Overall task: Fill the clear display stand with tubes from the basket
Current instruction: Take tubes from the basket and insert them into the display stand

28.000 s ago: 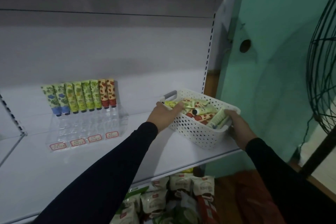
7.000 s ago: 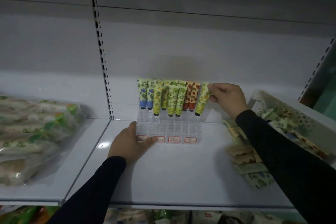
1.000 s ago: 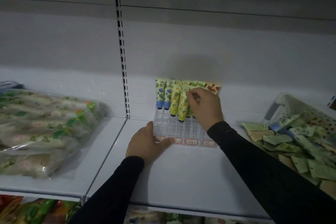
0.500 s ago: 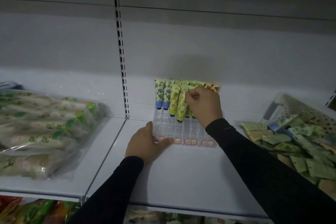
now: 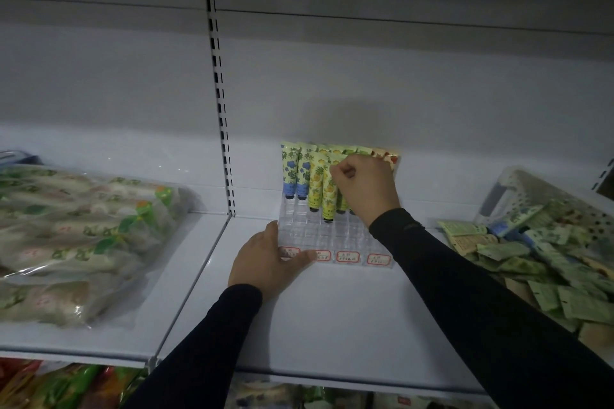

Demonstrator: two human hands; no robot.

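Observation:
The clear display stand (image 5: 335,236) sits on the white shelf against the back wall, with red-framed labels along its front. Several patterned tubes stand upright in its back rows: blue-flowered ones (image 5: 290,173) at the left, yellow-green ones (image 5: 315,183) beside them, red-patterned tops at the right. My right hand (image 5: 363,186) is curled over the middle tubes and pinches the top of a yellow-green tube (image 5: 329,192) standing in the stand. My left hand (image 5: 265,259) rests flat against the stand's front left corner. The white perforated basket (image 5: 511,186) lies tipped at the right.
Loose tubes (image 5: 531,256) are spilled from the basket across the right of the shelf (image 5: 332,325). Clear bags of packaged goods (image 5: 73,236) fill the neighbouring shelf at the left, past a slotted upright (image 5: 221,116). More packets show on the shelf below.
My right hand has shifted slightly left and down over the tubes while pinching the yellow-green tube. My left hand has stayed on the stand's corner.

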